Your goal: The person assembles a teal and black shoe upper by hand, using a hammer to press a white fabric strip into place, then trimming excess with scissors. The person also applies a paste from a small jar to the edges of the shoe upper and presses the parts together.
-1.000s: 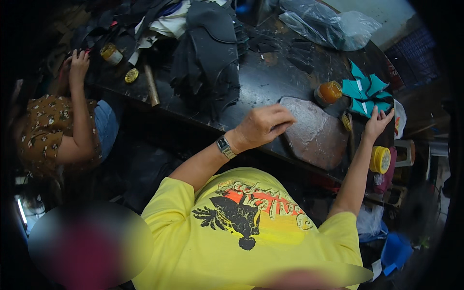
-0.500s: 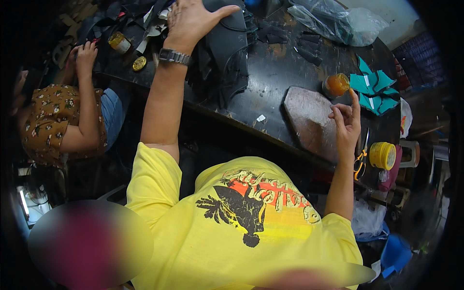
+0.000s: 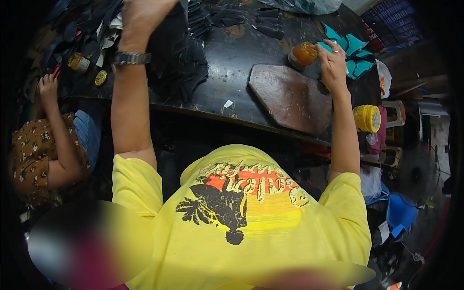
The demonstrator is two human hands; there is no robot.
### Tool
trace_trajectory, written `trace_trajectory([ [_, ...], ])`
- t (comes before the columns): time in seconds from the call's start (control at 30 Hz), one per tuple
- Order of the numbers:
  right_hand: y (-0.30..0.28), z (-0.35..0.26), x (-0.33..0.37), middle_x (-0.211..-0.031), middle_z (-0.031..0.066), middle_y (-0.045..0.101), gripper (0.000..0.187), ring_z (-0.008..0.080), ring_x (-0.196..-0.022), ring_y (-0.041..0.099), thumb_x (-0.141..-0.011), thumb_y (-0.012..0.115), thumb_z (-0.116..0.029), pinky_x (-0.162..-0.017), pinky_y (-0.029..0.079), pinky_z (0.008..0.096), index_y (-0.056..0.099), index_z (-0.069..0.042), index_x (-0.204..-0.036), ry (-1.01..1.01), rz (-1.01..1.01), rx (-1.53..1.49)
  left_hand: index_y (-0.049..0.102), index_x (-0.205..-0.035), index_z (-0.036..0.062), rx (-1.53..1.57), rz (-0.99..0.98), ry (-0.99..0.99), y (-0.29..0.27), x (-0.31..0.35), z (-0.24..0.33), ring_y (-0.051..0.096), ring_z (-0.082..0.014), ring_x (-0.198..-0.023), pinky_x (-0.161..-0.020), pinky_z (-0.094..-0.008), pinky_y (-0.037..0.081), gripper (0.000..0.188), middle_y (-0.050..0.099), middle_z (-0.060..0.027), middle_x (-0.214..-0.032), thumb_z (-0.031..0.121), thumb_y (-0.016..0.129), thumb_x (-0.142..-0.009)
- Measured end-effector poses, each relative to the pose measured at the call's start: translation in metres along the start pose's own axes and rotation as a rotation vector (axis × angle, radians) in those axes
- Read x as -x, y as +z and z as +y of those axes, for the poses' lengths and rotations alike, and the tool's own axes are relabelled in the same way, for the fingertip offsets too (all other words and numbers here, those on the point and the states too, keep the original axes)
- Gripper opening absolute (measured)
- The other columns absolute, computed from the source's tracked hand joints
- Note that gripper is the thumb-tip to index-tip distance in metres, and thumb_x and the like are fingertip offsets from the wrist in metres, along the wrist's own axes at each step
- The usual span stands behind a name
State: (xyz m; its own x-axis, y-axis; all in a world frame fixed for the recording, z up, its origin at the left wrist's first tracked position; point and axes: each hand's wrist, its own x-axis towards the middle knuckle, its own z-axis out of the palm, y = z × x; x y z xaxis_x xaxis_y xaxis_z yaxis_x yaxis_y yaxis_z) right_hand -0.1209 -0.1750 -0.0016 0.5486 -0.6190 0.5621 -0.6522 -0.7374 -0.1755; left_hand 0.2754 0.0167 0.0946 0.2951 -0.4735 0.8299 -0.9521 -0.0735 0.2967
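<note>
My left hand reaches over a heap of dark cut pieces at the far left of the black table. The frame's upper edge cuts off its fingers, so its grip is hidden. My right hand has bent fingers drawn together between an amber glue jar and several teal cut pieces. Its fingertips come close to both; what they pinch, if anything, cannot be made out. Below and left of this hand lies a brown flat slab with angled corners.
At left, another person's hand is near a second jar and a round yellow lid. A yellow tub stands right of my forearm. More dark strips and a plastic bag lie along the far side.
My right hand has moved away from me, up to the jar and teal pieces. The whole view has shifted, so my left hand now runs out past the upper edge. My forearm now covers the scissors' place.
</note>
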Motion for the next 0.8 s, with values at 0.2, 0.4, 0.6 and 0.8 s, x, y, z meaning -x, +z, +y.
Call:
trace_trajectory([
  [0.2, 0.006, -0.01, -0.01, -0.13, 0.0145, 0.063, 0.037, 0.0373, -0.125, 0.049, -0.099, 0.055, -0.045, -0.106, 0.038, 0.0455, 0.079, -0.016, -0.102, -0.035, 0.026, 0.124, 0.05, -0.14, 0.0035, 1.424, 0.355, -0.395, -0.052, 0.028, 0.028, 0.054, -0.031, -0.124, -0.109, -0.0466, 0.039, 0.07, 0.054, -0.0144, -0.14, 0.048, 0.067, -0.089],
  [0.4, -0.004, -0.022, 0.002, -0.137, 0.0167, 0.055, 0.034, 0.036, -0.124, 0.05, -0.094, 0.064, -0.028, -0.103, 0.043, 0.0451, 0.068, -0.014, -0.124, 0.0, 0.192, -0.012, 0.037, -0.148, 0.0031, 2.592, -0.12, -1.237, -0.005, 0.138, 0.102, 0.039, -0.0364, -0.138, -0.116, -0.0631, 0.016, 0.078, 0.04, -0.0176, -0.151, 0.05, 0.059, -0.09],
  [0.6, -0.001, -0.041, 0.041, -0.138, 0.02, 0.053, 0.046, 0.0384, -0.123, 0.053, -0.081, 0.059, -0.005, -0.102, 0.044, 0.047, 0.063, -0.008, -0.127, -0.029, -0.03, 0.275, 0.04, -0.147, 0.006, 2.504, -0.227, -1.532, 0.033, 0.21, 0.129, 0.041, -0.035, -0.139, -0.118, -0.0615, 0.02, 0.076, 0.043, -0.0166, -0.151, 0.056, 0.051, -0.092],
  [0.8, -0.03, -0.067, 0.067, -0.122, 0.0119, 0.06, 0.04, 0.0244, -0.104, 0.061, -0.082, 0.059, 0.004, -0.091, 0.049, 0.0344, 0.067, -0.005, -0.119, 0.178, -0.088, -0.224, 0.046, -0.143, 0.0024, 2.211, -0.412, -1.636, 0.031, 0.23, 0.111, 0.049, -0.0378, -0.133, -0.114, -0.0585, 0.033, 0.072, 0.049, -0.0195, -0.146, 0.056, 0.044, -0.096],
])
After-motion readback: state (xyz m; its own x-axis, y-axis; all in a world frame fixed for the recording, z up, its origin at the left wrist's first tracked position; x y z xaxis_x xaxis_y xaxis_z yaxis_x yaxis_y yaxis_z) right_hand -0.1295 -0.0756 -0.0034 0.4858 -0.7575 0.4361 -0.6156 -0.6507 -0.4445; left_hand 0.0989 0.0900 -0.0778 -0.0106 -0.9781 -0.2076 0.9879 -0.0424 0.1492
